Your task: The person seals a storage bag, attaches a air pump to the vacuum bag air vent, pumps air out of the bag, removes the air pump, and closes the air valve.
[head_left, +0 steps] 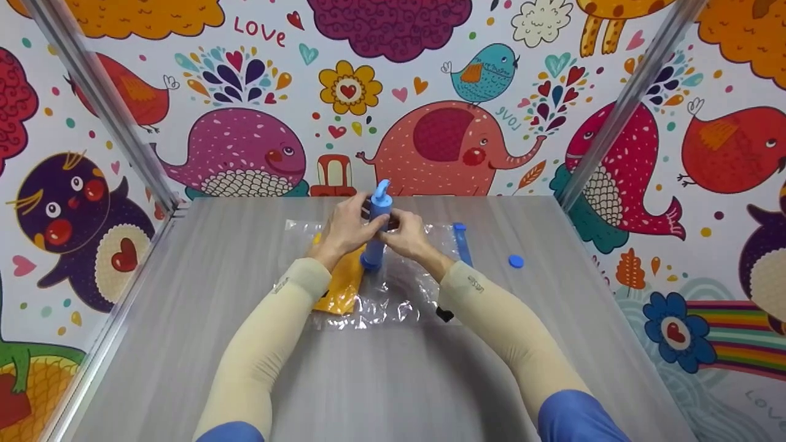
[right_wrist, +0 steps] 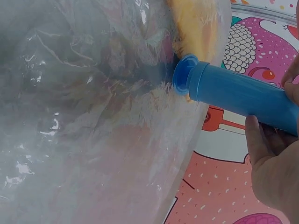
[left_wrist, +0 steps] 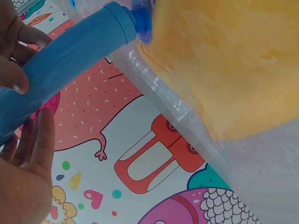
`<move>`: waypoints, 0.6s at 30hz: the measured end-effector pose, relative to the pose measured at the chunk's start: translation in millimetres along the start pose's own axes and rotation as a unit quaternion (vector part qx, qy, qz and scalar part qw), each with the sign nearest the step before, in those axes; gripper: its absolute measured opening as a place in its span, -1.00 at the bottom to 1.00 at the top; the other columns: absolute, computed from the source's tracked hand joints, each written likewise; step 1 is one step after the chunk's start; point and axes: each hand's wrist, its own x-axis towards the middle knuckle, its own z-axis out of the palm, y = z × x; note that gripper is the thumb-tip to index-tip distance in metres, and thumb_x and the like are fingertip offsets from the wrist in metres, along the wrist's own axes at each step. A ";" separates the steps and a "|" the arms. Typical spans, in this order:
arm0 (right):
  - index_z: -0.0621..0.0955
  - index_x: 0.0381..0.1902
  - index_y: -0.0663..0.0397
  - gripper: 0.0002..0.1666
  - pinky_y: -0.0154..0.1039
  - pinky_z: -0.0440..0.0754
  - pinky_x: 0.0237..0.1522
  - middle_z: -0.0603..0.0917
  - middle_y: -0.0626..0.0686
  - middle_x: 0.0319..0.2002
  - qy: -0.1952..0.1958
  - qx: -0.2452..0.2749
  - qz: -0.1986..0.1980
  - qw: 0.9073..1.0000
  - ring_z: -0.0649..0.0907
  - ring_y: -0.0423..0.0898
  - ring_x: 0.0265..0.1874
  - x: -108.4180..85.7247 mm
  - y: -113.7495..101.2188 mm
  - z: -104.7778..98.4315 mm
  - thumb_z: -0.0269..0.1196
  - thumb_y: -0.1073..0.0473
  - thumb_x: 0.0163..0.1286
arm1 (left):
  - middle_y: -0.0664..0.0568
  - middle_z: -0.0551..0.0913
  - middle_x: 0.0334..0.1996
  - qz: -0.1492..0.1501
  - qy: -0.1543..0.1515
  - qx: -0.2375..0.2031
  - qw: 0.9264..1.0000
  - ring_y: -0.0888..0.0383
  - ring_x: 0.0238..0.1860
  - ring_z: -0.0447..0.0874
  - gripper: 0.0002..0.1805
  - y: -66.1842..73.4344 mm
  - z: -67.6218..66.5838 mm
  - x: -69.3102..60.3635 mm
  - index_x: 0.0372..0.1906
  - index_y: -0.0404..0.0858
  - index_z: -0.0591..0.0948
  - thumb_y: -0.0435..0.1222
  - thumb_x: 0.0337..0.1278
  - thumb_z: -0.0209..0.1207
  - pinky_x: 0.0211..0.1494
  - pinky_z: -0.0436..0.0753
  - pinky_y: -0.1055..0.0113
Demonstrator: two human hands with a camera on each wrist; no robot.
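A blue hand pump (head_left: 373,250) stands nearly upright on a clear plastic bag (head_left: 402,288), its flared foot touching the film over the valve area. My left hand (head_left: 350,226) holds the barrel from the left, thumb across its front. From the right, my right hand (head_left: 408,233) holds the same barrel with thumb and curled fingers. The pump's handle (head_left: 382,189) sticks up above both hands. Yellow cloth (head_left: 341,282) lies inside the bag, left of the pump; the left wrist view shows this cloth (left_wrist: 224,70) close up beneath the film.
A round blue cap (head_left: 516,261) lies on the grey table (head_left: 393,380), right of the bag. Along the bag's right edge is a blue strip (head_left: 462,245). A small black item (head_left: 444,315) shows beside the right forearm. Patterned walls (head_left: 245,153) stand behind and at both sides.
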 end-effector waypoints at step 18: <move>0.76 0.26 0.27 -0.49 0.07 0.85 0.27 0.89 0.30 0.08 -0.012 0.044 0.008 0.999 0.88 0.20 0.10 0.1 7.6 -3.6 0.46 0.25 0.36 | -0.20 0.80 0.22 0.009 -0.007 -0.009 1.000 -0.17 0.19 0.86 -0.42 -1.0 7.5 2.4 0.38 -0.26 0.62 0.02 0.52 0.41 0.32 0.87 -0.05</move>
